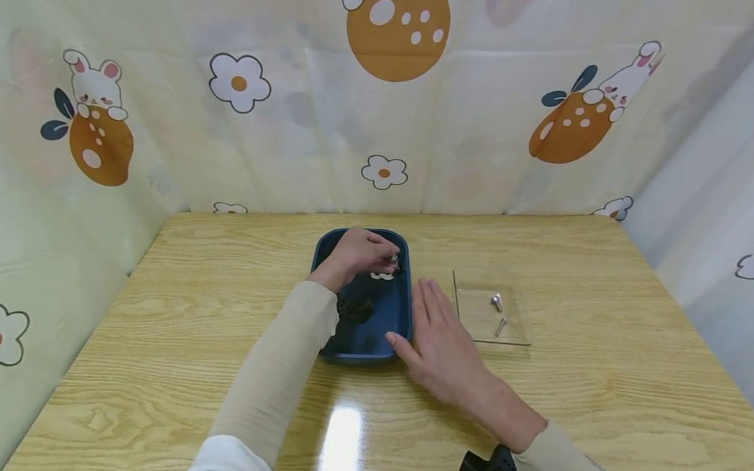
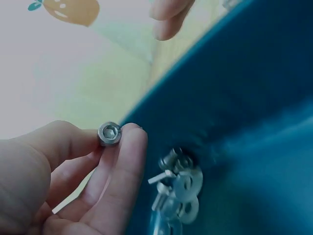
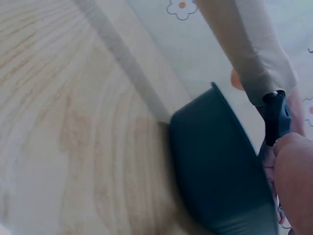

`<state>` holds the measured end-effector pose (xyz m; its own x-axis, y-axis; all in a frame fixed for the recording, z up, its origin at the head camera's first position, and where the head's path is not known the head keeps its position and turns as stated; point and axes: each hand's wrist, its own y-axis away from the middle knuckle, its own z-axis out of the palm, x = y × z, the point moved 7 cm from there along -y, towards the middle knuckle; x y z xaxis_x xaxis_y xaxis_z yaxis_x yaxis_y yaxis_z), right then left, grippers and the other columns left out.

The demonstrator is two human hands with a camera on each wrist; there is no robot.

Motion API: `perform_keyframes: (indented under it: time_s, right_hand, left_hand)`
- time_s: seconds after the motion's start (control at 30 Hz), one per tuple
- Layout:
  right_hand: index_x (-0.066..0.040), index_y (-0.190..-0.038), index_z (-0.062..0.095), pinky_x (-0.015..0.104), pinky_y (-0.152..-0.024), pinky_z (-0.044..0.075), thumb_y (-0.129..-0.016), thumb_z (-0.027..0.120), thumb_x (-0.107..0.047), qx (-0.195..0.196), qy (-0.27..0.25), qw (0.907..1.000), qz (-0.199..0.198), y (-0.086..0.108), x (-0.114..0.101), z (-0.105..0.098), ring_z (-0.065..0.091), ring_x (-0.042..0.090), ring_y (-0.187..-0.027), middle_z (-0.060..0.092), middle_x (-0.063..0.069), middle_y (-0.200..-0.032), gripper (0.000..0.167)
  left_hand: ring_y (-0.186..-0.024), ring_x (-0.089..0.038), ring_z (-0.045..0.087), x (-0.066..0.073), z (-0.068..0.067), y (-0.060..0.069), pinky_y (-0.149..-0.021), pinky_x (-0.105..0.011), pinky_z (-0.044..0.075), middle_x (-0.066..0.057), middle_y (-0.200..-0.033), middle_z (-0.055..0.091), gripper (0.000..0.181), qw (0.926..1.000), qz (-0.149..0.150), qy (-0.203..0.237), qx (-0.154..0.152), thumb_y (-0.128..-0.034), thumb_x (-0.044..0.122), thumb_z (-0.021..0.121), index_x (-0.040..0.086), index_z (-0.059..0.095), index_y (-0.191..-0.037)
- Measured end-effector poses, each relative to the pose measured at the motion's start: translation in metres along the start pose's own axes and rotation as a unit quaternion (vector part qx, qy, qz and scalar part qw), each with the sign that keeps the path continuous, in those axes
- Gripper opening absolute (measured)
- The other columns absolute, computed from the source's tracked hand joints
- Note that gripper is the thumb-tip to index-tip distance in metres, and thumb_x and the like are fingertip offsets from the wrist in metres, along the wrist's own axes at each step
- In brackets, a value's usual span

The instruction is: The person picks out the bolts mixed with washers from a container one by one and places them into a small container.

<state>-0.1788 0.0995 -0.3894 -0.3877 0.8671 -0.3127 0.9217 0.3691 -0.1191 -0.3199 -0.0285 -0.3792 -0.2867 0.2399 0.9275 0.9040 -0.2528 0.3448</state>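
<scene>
In the head view my left hand reaches over the far part of a blue tray. Its thumb and fingers pinch a hex socket bolt, whose head faces the left wrist camera. Below the bolt, several washers and small screws lie together on the tray's floor. My right hand lies along the tray's right side, fingers straight and thumb at the rim. Whether its palm touches the table cannot be told.
Right of the tray, a clear square plate lies on the wooden table. On it are a bolt and a thinner screw. A patterned curtain hangs behind the table and at both sides.
</scene>
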Motion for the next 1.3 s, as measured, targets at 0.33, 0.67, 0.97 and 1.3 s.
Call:
perform_keyframes:
  time_s: [0.33, 0.67, 0.97, 1.3]
  right_hand:
    - [0.007, -0.155, 0.014, 0.055, -0.124, 0.017, -0.103, 0.039, -0.053, 0.02, 0.017, 0.9995, 0.019, 0.011, 0.029, -0.028, 0.009, 0.038, -0.154, 0.013, 0.024, -0.164, 0.083]
    - [0.012, -0.152, 0.02, 0.059, -0.123, 0.018, -0.104, 0.039, -0.05, 0.033, 0.026, 0.9975, 0.058, 0.029, 0.07, -0.043, 0.011, 0.044, -0.152, 0.016, 0.029, -0.162, 0.08]
    - [0.015, -0.151, 0.019, 0.06, -0.123, 0.013, -0.104, 0.042, -0.047, 0.06, 0.019, 0.9948, 0.08, 0.044, 0.096, -0.05, 0.011, 0.047, -0.151, 0.015, 0.034, -0.16, 0.081]
    - [0.017, -0.15, 0.015, 0.068, -0.118, 0.016, -0.103, 0.041, -0.052, 0.052, 0.015, 0.9924, 0.111, 0.054, 0.115, -0.04, 0.011, 0.052, -0.148, 0.013, 0.038, -0.158, 0.087]
  left_hand:
    - [-0.088, -0.021, 0.074, 0.013, 0.015, 0.003, -0.103, -0.047, 0.052, -0.014, -0.098, 0.073, 0.022, 0.9987, 0.01, 0.041, -0.03, -0.0959, 0.014, 0.065, -0.001, 0.072, -0.112]
    - [-0.09, -0.021, 0.074, 0.025, 0.039, 0.004, -0.093, -0.038, 0.058, -0.027, -0.118, 0.068, 0.022, 0.9976, 0.029, 0.03, -0.055, -0.0962, 0.013, 0.065, -0.003, 0.071, -0.11]
    - [-0.086, -0.02, 0.074, 0.033, 0.063, 0.005, -0.096, -0.043, 0.057, -0.023, -0.11, 0.071, 0.022, 0.996, 0.03, 0.025, -0.08, -0.0956, 0.012, 0.065, -0.001, 0.072, -0.111]
    - [-0.106, -0.035, 0.071, 0.033, 0.106, 0.006, -0.089, -0.039, 0.06, -0.021, -0.107, 0.073, 0.021, 0.9915, 0.027, -0.009, -0.127, -0.0967, 0.014, 0.064, 0.001, 0.073, -0.111]
